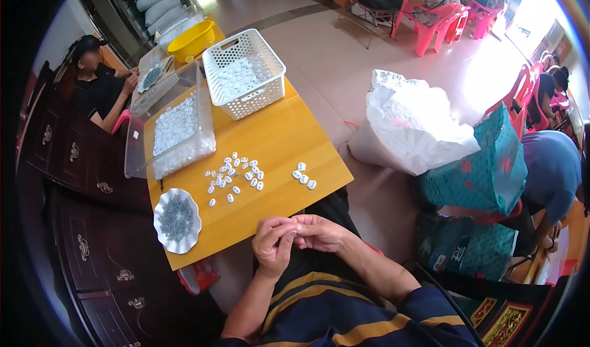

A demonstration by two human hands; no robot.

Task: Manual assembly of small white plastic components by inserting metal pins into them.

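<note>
In the head view, the left hand (274,247) and right hand (322,233) meet, fingers (278,229) pinched together; what they grip, if anything, is hidden. White oval pieces (228,179) lie beyond them on the table (301,135), a scalloped plate (196,223) to their left.

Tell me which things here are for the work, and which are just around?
Probably for the work:
- left hand and right hand, meeting
- white oval pieces
- scalloped dish of grey bits
- white basket of pale pieces

Probably just around:
- dark drawers
- pink chair
- gold panel
</note>
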